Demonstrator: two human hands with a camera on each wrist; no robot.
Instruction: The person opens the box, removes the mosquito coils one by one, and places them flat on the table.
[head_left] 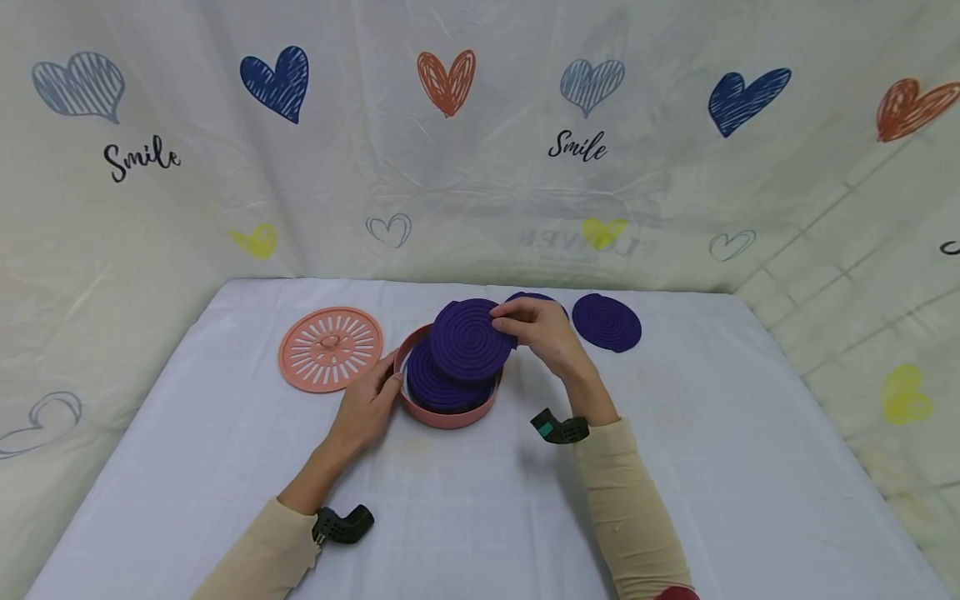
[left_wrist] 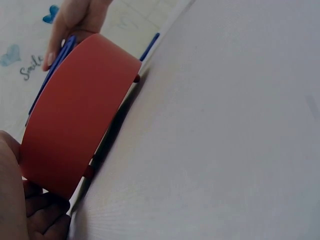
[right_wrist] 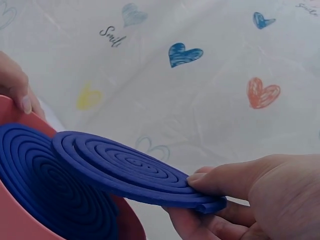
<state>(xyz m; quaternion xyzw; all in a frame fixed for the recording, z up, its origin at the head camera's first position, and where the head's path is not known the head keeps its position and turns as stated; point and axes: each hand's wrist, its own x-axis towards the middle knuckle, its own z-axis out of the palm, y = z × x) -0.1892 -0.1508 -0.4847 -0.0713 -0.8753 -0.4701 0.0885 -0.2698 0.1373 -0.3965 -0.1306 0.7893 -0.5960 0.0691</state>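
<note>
A flat purple mosquito coil (head_left: 468,340) is pinched at its right edge between the thumb and fingers of my right hand (head_left: 547,335). It hangs tilted over a round pink container (head_left: 447,420), overlapping a second mosquito coil (head_left: 435,387) that lies inside. In the right wrist view the held coil (right_wrist: 130,167) looks blue, with its far edge over the inner coil (right_wrist: 52,180); whether they touch I cannot tell. My left hand (head_left: 367,407) grips the container's left side, thumb at the rim. The left wrist view shows fingers curled by the base of the container wall (left_wrist: 82,110).
A pink slotted lid (head_left: 330,341) with a centre knob lies left of the container. Another coil (head_left: 606,322) lies at the back right, and one more coil (head_left: 531,295) is partly hidden behind my right hand. A white cloth (head_left: 450,517) covers the table; a printed curtain hangs behind.
</note>
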